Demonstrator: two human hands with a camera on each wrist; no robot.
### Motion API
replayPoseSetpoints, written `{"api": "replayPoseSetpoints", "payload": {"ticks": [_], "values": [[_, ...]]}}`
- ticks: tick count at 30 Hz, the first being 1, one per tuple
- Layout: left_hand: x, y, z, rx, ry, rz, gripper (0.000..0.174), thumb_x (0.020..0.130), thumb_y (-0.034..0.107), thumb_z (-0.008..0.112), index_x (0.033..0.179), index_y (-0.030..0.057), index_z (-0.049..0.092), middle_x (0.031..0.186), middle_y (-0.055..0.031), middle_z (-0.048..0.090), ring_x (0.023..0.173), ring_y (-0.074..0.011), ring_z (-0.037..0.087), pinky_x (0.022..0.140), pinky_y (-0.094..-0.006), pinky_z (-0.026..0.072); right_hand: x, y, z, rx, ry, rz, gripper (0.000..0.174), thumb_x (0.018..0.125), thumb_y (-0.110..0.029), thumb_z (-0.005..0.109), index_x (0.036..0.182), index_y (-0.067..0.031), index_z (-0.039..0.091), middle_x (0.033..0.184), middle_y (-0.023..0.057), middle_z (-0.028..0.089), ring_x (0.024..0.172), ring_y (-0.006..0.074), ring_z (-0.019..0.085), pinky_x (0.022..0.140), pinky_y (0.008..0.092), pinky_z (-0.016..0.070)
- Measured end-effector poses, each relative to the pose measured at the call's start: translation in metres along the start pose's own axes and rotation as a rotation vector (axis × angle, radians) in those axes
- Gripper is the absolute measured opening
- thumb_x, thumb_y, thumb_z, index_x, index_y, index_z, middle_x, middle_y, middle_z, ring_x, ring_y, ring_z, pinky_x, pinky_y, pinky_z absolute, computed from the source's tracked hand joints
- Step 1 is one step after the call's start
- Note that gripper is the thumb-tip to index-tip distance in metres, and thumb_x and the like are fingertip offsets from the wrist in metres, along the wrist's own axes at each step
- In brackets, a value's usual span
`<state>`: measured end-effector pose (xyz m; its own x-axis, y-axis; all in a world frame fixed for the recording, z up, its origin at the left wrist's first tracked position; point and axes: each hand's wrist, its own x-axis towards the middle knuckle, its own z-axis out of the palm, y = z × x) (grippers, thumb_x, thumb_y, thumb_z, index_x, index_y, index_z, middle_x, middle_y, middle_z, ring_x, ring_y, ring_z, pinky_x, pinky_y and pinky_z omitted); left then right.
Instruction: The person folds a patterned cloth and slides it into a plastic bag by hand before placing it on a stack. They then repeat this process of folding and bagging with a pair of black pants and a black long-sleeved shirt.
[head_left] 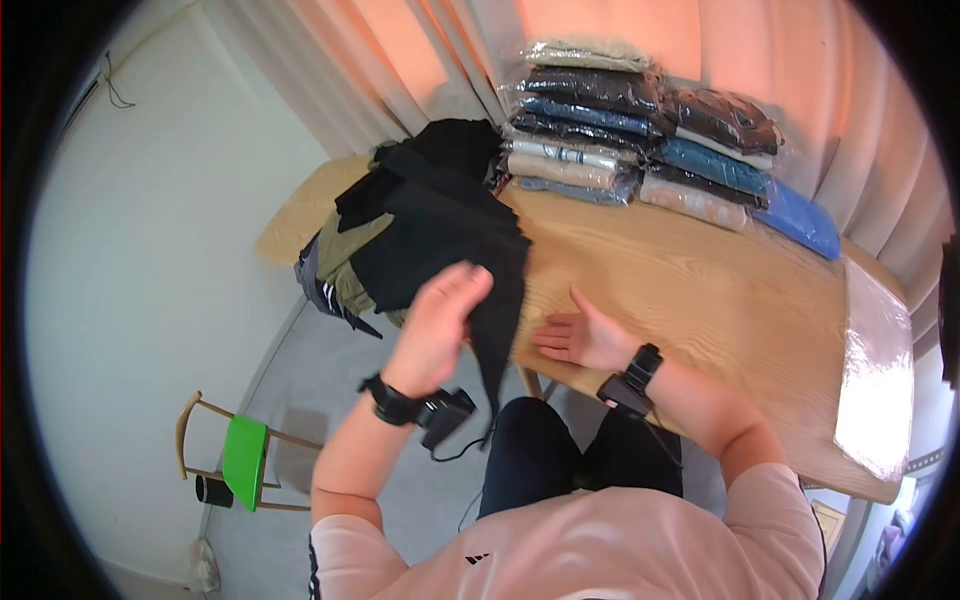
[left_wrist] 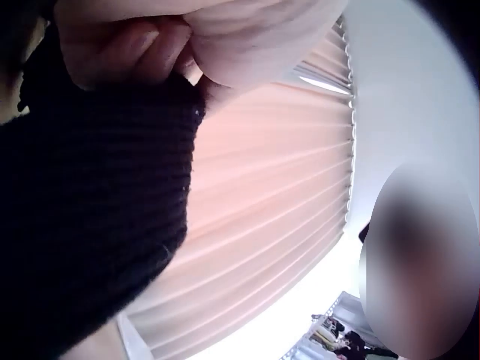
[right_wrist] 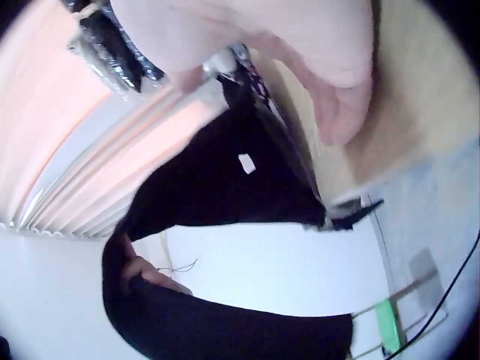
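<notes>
A black knit garment (head_left: 430, 235) lies over the pile at the table's left end, one part hanging off the front edge. The left hand (head_left: 435, 330) grips it; in the left wrist view the curled fingers of the left hand (left_wrist: 142, 45) hold the ribbed black cloth (left_wrist: 97, 202). In the right wrist view the garment (right_wrist: 202, 172) hangs in a loop with a small white tag (right_wrist: 247, 163). The right hand (head_left: 590, 338) is held over the table's front edge, fingers spread and holding nothing; its fingers (right_wrist: 341, 112) show beside the cloth.
Stacks of plastic-wrapped folded clothes (head_left: 585, 120) stand at the back of the wooden table (head_left: 690, 290), with a blue packet (head_left: 800, 220) beside them. A shiny plastic sheet (head_left: 875, 370) lies at the right end. Olive and grey clothes (head_left: 345, 260) lie at the left. A green chair (head_left: 245, 460) stands on the floor.
</notes>
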<state>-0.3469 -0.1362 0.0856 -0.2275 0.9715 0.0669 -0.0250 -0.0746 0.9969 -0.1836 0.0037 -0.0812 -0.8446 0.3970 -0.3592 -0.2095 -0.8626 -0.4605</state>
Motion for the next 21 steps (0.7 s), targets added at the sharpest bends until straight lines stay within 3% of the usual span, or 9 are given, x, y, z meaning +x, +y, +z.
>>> {"api": "replayPoseSetpoints", "payload": {"ticks": [3,5,7,9,10,12,15,18,21], "values": [[-0.048,-0.035,0.033,-0.055,-0.227,-0.207,0.013,0.094,0.025,0.057,0.091,0.0122,0.059,0.075,0.0111,0.053,0.06,0.0027,0.045,0.044,-0.0162,0.0278,-0.005,0.012,0.022,0.001,-0.206,-0.181,0.07,0.087,-0.06,0.053,0.124,-0.0009,0.053,0.12,0.0161,0.059,0.112,0.0249,0.056,0.1,0.0405,0.0409],[-0.063,-0.065,0.036,0.035,-0.415,-0.16,0.018,0.095,0.025,0.057,0.086,0.0102,0.055,0.069,0.0095,0.046,0.057,-0.0002,0.042,0.046,-0.0185,0.03,0.003,0.002,0.008,-0.064,-0.007,-0.141,0.049,0.093,-0.042,0.054,0.12,-0.0016,0.055,0.117,0.0136,0.061,0.104,0.0261,0.06,0.095,0.041,0.0458],[-0.063,-0.094,0.029,0.068,-0.412,-0.174,0.019,0.094,0.026,0.057,0.084,0.0103,0.054,0.067,0.0093,0.045,0.056,-0.0004,0.04,0.047,-0.0188,0.0299,0.003,-0.009,-0.003,-0.128,0.118,-0.1,0.042,0.095,-0.036,0.053,0.118,-0.0007,0.057,0.114,0.0134,0.063,0.101,0.0262,0.061,0.092,0.0396,0.0481],[-0.056,-0.114,0.018,0.249,-0.356,-0.142,0.02,0.094,0.023,0.058,0.093,0.0035,0.059,0.067,0.0079,0.046,0.058,-0.001,0.04,0.05,-0.0223,0.0349,-0.004,-0.015,-0.009,0.006,0.316,-0.302,0.035,0.096,-0.025,0.052,0.121,-0.0008,0.055,0.117,0.0128,0.062,0.104,0.0287,0.059,0.095,0.0425,0.0461],[-0.05,-0.122,0.013,0.289,-0.286,-0.119,0.025,0.093,0.024,0.059,0.099,0.0004,0.061,0.074,0.001,0.054,0.064,-0.0074,0.051,0.056,-0.0244,0.0416,-0.009,-0.019,-0.015,0.01,0.325,-0.301,0.035,0.096,-0.025,0.052,0.121,-0.0008,0.055,0.117,0.0128,0.062,0.104,0.0287,0.059,0.095,0.0425,0.0461],[-0.03,-0.154,-0.002,0.596,-0.059,0.428,0.034,0.091,0.026,0.059,0.113,0.0002,0.06,0.102,-0.0117,0.061,0.092,-0.0214,0.059,0.078,-0.032,0.0474,-0.03,-0.028,-0.033,0.165,0.295,-0.384,0.032,0.097,-0.023,0.049,0.117,0.0013,0.056,0.114,0.0137,0.063,0.104,0.0294,0.06,0.096,0.0421,0.046],[-0.012,-0.181,-0.018,0.874,-0.061,0.287,0.048,0.092,0.03,0.055,0.131,0.0023,0.049,0.138,-0.0177,0.044,0.129,-0.034,0.037,0.107,-0.0439,0.0305,-0.085,-0.039,-0.04,0.168,0.398,-0.471,0.03,0.099,-0.022,0.046,0.116,0.0003,0.057,0.117,0.0136,0.062,0.105,0.0292,0.06,0.097,0.0423,0.0457],[-0.013,-0.172,0.012,1.279,-0.167,0.302,0.053,0.094,0.035,0.051,0.136,0.004,0.043,0.144,-0.0176,0.036,0.135,-0.0328,0.031,0.108,-0.0502,0.0271,-0.132,-0.037,-0.071,0.221,0.37,-0.584,0.028,0.099,-0.017,0.045,0.119,0.0,0.054,0.118,0.0146,0.061,0.106,0.0282,0.06,0.096,0.0406,0.0473],[0.006,-0.163,0.039,1.316,-0.347,0.299,0.058,0.095,0.041,0.045,0.141,0.0068,0.036,0.149,-0.0152,0.029,0.14,-0.0302,0.023,0.109,-0.0554,0.0225,-0.175,-0.033,-0.098,0.307,0.466,-0.644,0.027,0.098,-0.015,0.046,0.12,0.0,0.054,0.12,0.0148,0.06,0.108,0.0278,0.059,0.097,0.0397,0.0474]]}}
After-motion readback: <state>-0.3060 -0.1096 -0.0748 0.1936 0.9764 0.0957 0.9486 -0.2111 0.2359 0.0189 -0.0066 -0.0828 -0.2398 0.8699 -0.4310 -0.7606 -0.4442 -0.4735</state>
